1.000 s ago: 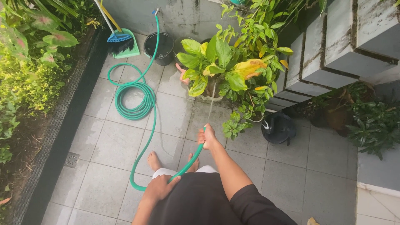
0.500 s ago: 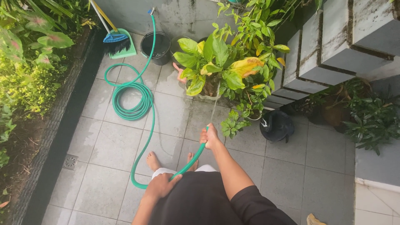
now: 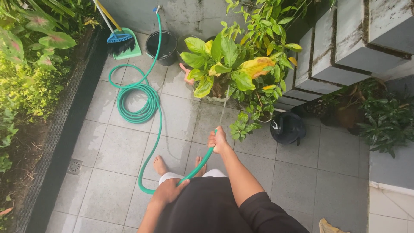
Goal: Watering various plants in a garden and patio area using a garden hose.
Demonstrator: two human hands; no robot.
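Right hand point(image 3: 217, 140) clamped round green garden hose point(image 3: 160, 113) end, angling spray onto potted croton point(image 3: 224, 64); left hand point(image 3: 169, 191) closed on slack.

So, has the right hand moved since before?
No, not noticeably: the right hand, gripping the green hose, stays equally far left of the black pot.

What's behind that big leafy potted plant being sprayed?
Behind the leafy potted plant stands a grey wall, with a black bucket at its foot to the left. The leaves cover the wall's base and most of another pot there.
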